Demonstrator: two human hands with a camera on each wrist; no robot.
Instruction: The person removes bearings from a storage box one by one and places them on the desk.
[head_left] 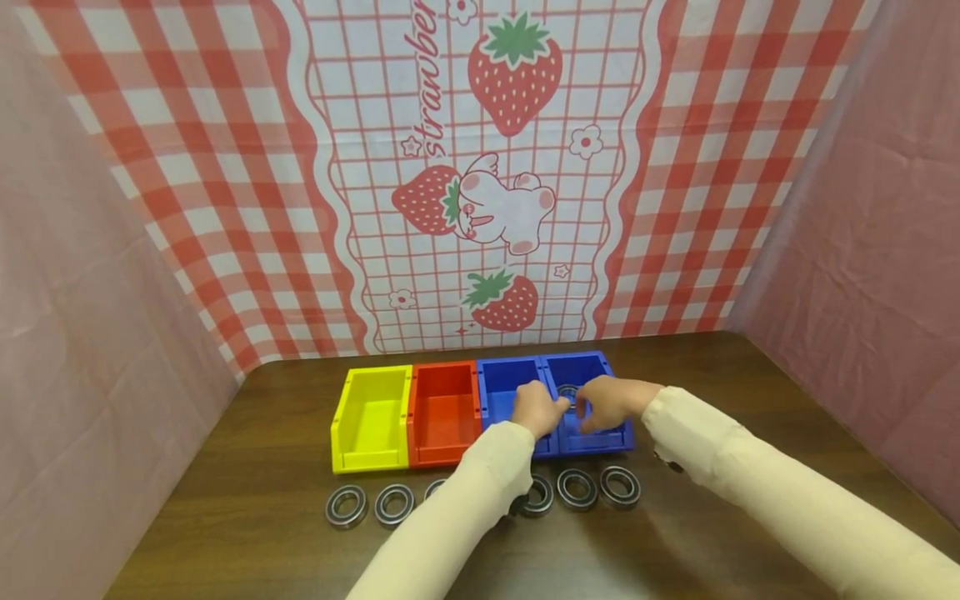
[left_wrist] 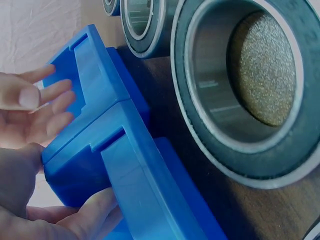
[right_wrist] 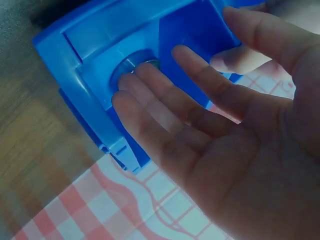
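Two blue bins stand side by side at the right of a joined row. My left hand point(head_left: 537, 408) grips the wall between them, thumb at the top and fingers down inside the left blue bin point(head_left: 502, 403). My right hand point(head_left: 611, 402) is over the right blue bin point(head_left: 579, 367), its fingers spread and loosely bent, with nothing held. Inside that bin lies a metal ball bearing point(head_left: 567, 391), partly hidden by the right fingers point(right_wrist: 165, 95) in the right wrist view. Another bearing point(left_wrist: 240, 75) looms large near the left wrist camera, on the table before the bins.
A red bin point(head_left: 444, 421) and a yellow bin point(head_left: 372, 421) continue the row leftward. Several bearings point(head_left: 576, 489) line up in front on the brown wooden table point(head_left: 262, 467), some covered by the left sleeve point(head_left: 468, 500). A strawberry-print cloth point(head_left: 585, 208) hangs behind.
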